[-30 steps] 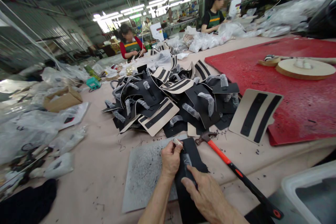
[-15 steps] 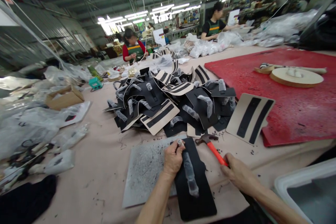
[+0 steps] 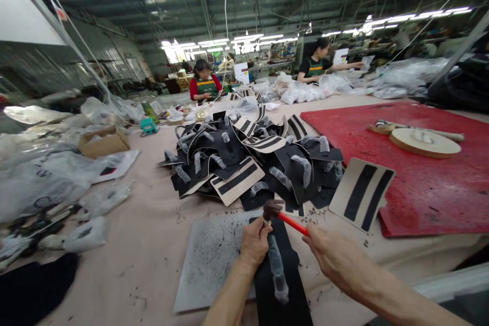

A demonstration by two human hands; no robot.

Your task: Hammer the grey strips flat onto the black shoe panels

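My left hand (image 3: 254, 244) is closed around a short metal punch (image 3: 267, 223), held upright at the far end of a black panel (image 3: 292, 277). A strap handle wrapped in clear plastic (image 3: 277, 267) runs along that panel, just below my fingers. In my right hand (image 3: 330, 249) is a claw hammer (image 3: 293, 223) with an orange-red handle. Its head is over the top of the punch; whether they touch, I cannot tell. Under the panel's left side lies a grey, scuffed slab (image 3: 208, 260).
Beyond my hands is a heap of black panels (image 3: 225, 147) with beige backs. A red board (image 3: 344, 135) at the right bears a roll of tape (image 3: 424, 143). Plastic bags (image 3: 49, 183) and a cardboard box (image 3: 104, 141) lie left. Two people (image 3: 205, 84) work at the back.
My right hand has brought the hammer left, its head now over the punch instead of beside the panel. The left hand keeps its grip. The camera view has tilted up slightly.
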